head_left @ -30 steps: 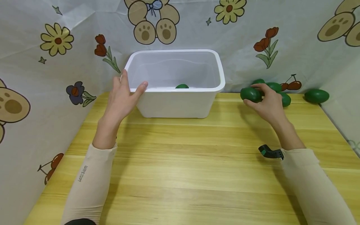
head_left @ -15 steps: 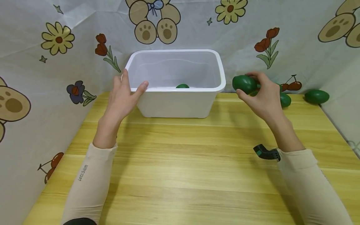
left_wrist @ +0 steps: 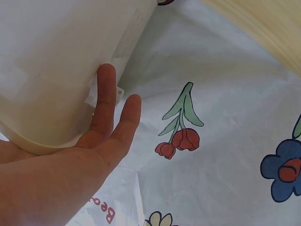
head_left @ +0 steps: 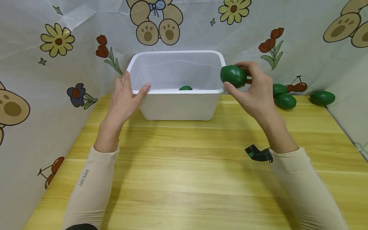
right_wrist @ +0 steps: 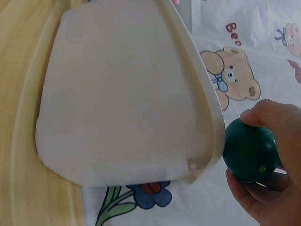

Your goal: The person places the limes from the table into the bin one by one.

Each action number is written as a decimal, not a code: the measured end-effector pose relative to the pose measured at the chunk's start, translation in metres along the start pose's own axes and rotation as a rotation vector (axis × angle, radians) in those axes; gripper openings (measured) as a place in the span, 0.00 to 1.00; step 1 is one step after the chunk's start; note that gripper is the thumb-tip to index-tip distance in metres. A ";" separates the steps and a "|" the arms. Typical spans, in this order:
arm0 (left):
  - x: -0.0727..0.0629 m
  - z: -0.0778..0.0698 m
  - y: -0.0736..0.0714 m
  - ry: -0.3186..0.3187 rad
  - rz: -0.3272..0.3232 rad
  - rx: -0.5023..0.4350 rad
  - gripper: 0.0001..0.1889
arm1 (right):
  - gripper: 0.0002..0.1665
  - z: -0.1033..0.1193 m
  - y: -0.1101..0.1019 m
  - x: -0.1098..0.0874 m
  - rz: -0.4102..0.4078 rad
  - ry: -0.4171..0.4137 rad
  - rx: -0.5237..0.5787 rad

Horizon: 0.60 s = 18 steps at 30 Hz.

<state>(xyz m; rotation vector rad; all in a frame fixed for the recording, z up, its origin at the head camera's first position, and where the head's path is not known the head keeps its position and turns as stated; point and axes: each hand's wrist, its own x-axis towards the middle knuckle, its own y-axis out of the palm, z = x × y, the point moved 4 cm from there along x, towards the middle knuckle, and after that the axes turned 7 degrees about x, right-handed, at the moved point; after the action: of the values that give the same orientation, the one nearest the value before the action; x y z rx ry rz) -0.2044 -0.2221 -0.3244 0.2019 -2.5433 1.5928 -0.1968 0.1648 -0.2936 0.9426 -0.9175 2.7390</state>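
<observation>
A white plastic bin (head_left: 178, 107) stands on the table toward the back wall. At its front left corner, my left hand (head_left: 123, 99) holds the rim, the thumb over the front edge. In the left wrist view, the left fingers (left_wrist: 107, 89) lie against the bin's outer wall. My right hand (head_left: 254, 89) grips a glossy dark green oval fruit (head_left: 233, 76) between thumb and fingers, raised at the bin's right rim. The right wrist view shows this held fruit (right_wrist: 250, 150) right beside the rim. Another green fruit (head_left: 185, 88) is inside the bin, its lower part hidden by the front wall.
To the right, against the wall, lie two green fruits (head_left: 285, 101) close together, partly behind my right wrist. A separate green fruit (head_left: 322, 97) sits farther right. Behind the wooden table (head_left: 184, 166) hangs a white patterned cloth (head_left: 244, 41).
My right hand has lifted the green fruit from the group on the right and carried it left to the bin's right rim. The left hand stays at the bin's corner.
</observation>
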 end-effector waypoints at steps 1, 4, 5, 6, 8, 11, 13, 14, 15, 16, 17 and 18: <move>0.000 0.000 0.000 -0.001 0.000 0.000 0.60 | 0.35 0.002 0.003 0.001 0.006 -0.006 0.009; 0.000 0.001 0.000 -0.004 0.001 0.002 0.60 | 0.35 0.006 0.014 0.005 0.028 -0.023 0.034; 0.000 0.001 0.000 -0.006 0.002 0.002 0.60 | 0.35 0.007 0.018 0.006 0.039 -0.029 0.038; 0.000 0.001 0.000 -0.007 0.003 0.002 0.60 | 0.35 0.008 0.022 0.008 0.050 -0.036 0.043; 0.000 0.001 0.000 -0.010 0.002 0.001 0.59 | 0.35 0.009 0.030 0.010 0.070 -0.051 0.057; -0.001 0.001 0.001 -0.012 0.002 0.001 0.59 | 0.34 0.008 0.041 0.012 0.092 -0.080 0.057; -0.001 0.001 0.001 -0.011 0.000 0.002 0.59 | 0.32 0.006 0.047 0.012 0.100 -0.114 0.044; 0.000 0.001 0.001 -0.009 -0.001 0.003 0.59 | 0.30 0.005 0.050 0.012 0.101 -0.132 0.036; 0.000 0.001 0.001 -0.007 -0.003 0.004 0.59 | 0.29 0.004 0.052 0.013 0.099 -0.149 0.032; 0.000 0.001 0.001 -0.005 -0.004 0.005 0.59 | 0.28 0.003 0.054 0.013 0.096 -0.166 0.028; 0.000 0.001 0.001 -0.004 -0.005 0.006 0.59 | 0.27 0.001 0.056 0.013 0.096 -0.176 0.022; 0.000 0.001 0.001 -0.003 -0.005 0.007 0.59 | 0.26 0.000 0.058 0.013 0.097 -0.180 0.019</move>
<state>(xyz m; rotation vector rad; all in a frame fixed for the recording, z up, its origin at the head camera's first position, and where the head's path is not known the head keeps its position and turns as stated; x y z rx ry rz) -0.2045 -0.2224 -0.3253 0.2123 -2.5381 1.6005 -0.2236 0.1161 -0.3153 1.1951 -0.9913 2.7820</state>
